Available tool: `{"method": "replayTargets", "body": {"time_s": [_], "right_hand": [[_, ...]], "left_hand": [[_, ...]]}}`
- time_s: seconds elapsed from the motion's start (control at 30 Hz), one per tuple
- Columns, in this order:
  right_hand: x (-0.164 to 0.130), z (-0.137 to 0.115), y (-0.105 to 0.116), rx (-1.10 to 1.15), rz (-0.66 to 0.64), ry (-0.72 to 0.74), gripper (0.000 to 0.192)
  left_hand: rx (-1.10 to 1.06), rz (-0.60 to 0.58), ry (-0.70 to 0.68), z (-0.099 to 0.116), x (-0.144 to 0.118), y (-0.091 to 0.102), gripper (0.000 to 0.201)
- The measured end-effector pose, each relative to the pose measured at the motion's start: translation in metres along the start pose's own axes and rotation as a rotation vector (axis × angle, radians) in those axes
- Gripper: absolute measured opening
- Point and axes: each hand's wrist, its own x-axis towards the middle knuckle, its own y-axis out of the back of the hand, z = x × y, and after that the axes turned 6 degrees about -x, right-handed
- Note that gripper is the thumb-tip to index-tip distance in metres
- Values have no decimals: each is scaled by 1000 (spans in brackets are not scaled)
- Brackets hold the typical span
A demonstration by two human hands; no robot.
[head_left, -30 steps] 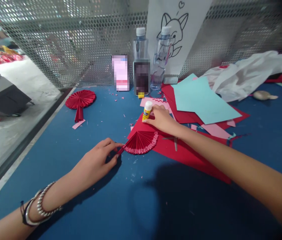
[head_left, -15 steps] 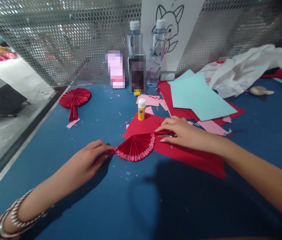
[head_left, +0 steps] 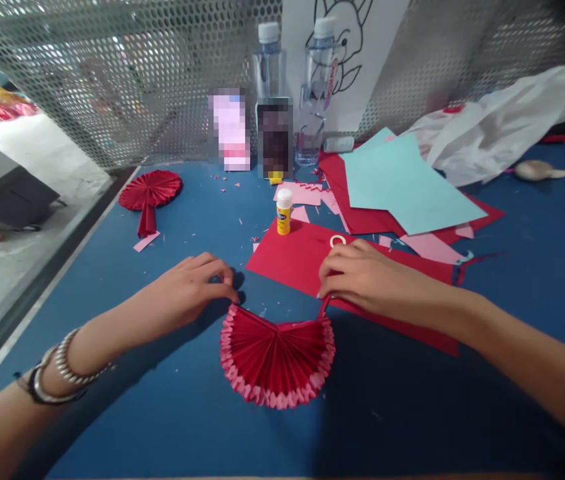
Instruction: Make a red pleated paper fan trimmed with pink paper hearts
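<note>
A red pleated paper fan (head_left: 277, 363) with a pink zigzag rim is spread wide, its curved edge towards me. My left hand (head_left: 195, 287) pinches the top left corner of the fan. At the other end, a narrow red strip rises from the fan's right edge into the fingers of my right hand (head_left: 357, 273). Under and behind that hand lies a sheet of red paper (head_left: 285, 257). Just past its knuckles shows a pale ring (head_left: 337, 241), perhaps a scissor handle. A yellow glue stick (head_left: 283, 217) with a white cap stands upright on the red sheet.
Another red folded fan (head_left: 151, 190) with a handle lies at the left edge of the blue table (head_left: 172, 427). Light blue paper (head_left: 402, 183) covers red sheets at the back right, near white plastic (head_left: 502, 120). Two bottles (head_left: 309, 130) and two blurred phones stand against the perforated panel.
The fan has opened from a narrower wedge into a wide half-circle and come nearer to me. Both hands have shifted their hold, and the pale ring has come into sight.
</note>
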Motion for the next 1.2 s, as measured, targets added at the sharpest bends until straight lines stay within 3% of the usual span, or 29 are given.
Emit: {"method": "replayTargets", "body": {"time_s": [0.33,0.5,0.73,0.9,0.97,1.13,1.2], "right_hand": [[24,10,-5,-1,31,-32,12],[31,11,-2,-23,14,-22,9],[32,10,-2,63,-21,-37,9],[25,7,-1,197,-18,-70,45],[23,8,-3,198,-33,-40,51],[28,6,-2,135,-89,-10,20],[29,4,0,94,-93,-31,15]], "left_hand": [[94,36,-48,-3,40,0,39],[87,128,-31,-1,52,-6,33],[-241,193,42,5,61,-14,31],[-446,237,102,16,63,-20,21],[-485,235,125,21,63,-23,19],[-471,239,129,28,65,-27,19],[-424,294,154,32,63,-22,19]]}}
